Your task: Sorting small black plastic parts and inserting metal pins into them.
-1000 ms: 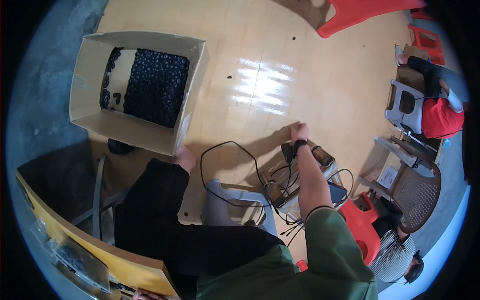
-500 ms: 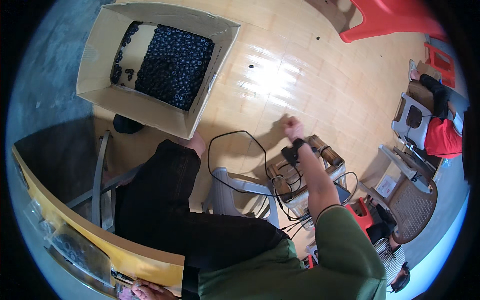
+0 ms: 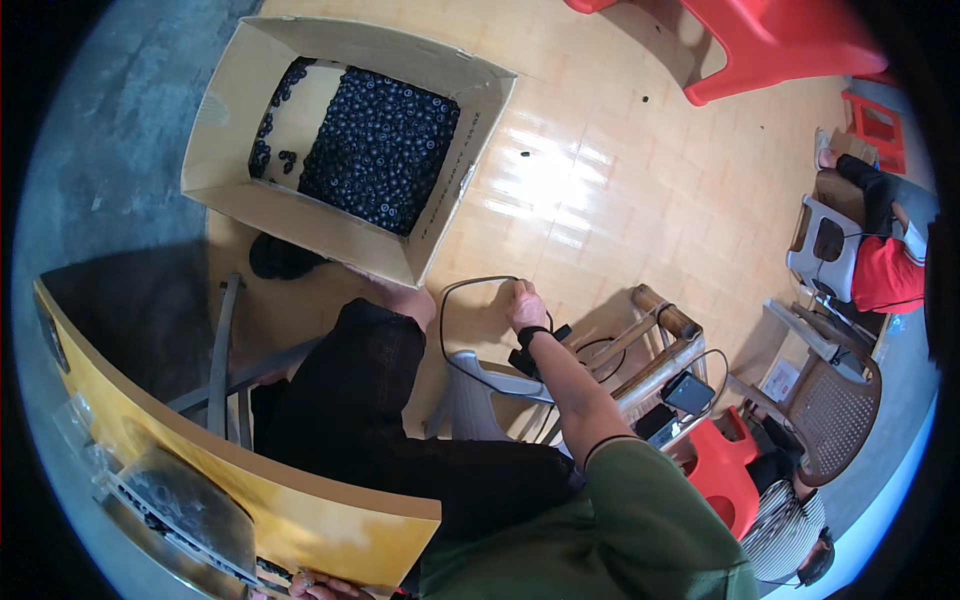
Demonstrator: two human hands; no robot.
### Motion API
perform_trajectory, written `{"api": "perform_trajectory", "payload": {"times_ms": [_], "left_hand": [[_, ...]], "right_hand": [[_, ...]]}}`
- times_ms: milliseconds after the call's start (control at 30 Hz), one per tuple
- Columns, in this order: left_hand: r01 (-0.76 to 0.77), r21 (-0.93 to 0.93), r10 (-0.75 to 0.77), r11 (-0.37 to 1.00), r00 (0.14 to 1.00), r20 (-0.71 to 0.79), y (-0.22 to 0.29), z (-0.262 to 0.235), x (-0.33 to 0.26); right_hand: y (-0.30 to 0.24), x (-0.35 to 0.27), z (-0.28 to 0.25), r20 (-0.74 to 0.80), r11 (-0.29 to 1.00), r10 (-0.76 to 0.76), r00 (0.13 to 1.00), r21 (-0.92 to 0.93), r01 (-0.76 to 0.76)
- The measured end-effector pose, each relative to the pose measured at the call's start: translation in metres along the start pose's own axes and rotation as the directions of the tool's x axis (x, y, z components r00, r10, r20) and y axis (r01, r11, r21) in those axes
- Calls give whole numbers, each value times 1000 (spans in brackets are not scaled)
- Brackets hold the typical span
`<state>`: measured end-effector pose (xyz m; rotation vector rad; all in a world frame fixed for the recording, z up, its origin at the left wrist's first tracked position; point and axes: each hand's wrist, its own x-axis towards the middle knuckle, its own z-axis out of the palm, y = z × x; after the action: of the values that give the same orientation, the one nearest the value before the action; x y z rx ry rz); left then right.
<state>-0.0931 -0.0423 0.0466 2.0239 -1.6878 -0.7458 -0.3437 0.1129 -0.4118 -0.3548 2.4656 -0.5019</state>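
My right hand (image 3: 525, 305) hangs above the floor, to the right of my knee, with its fingers curled closed; whatever they may hold is hidden. A black band (image 3: 530, 337) circles that wrist, and a black cable loops close by. At the lower left, my left hand (image 3: 328, 587) lies at the edge of the yellow table (image 3: 340, 505), fingers drawn together beside small dark pieces (image 3: 272, 570). What it pinches is too small to make out. In front of my legs stands an open cardboard box (image 3: 300, 215) holding many small black round parts (image 3: 380, 145).
A clear plastic bag (image 3: 190, 495) lies on the table. Right of my knee are a grey plastic stool (image 3: 475, 400), a bamboo stool (image 3: 640, 355) and black devices with cables (image 3: 688, 392). Red stools (image 3: 735, 45) stand at the upper right; other people sit along the right side.
My right hand has moved left, from beside the bamboo stool toward my knee. The view has shifted, so the box and table appear further right. My left hand stays at the table.
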Motion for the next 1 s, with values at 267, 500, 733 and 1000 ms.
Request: {"api": "perform_trajectory", "payload": {"times_ms": [267, 500, 733, 1000], "left_hand": [[-45, 131, 40, 990, 998, 40, -6, -3, 0], [-94, 228, 79, 969, 994, 75, -5, -7, 0], [-153, 289, 123, 945, 985, 119, -3, -6, 3], [-201, 403, 158, 893, 978, 138, 7, 1, 5]], "right_hand": [[26, -9, 2, -26, 990, 35, 999, 136, -31], [4, -13, -4, -10, 994, 98, 995, 53, -98], [10, 13, -6, -207, 962, -58, 977, 249, 110], [-19, 139, -52, -462, 934, 105, 880, 349, 72]]}}
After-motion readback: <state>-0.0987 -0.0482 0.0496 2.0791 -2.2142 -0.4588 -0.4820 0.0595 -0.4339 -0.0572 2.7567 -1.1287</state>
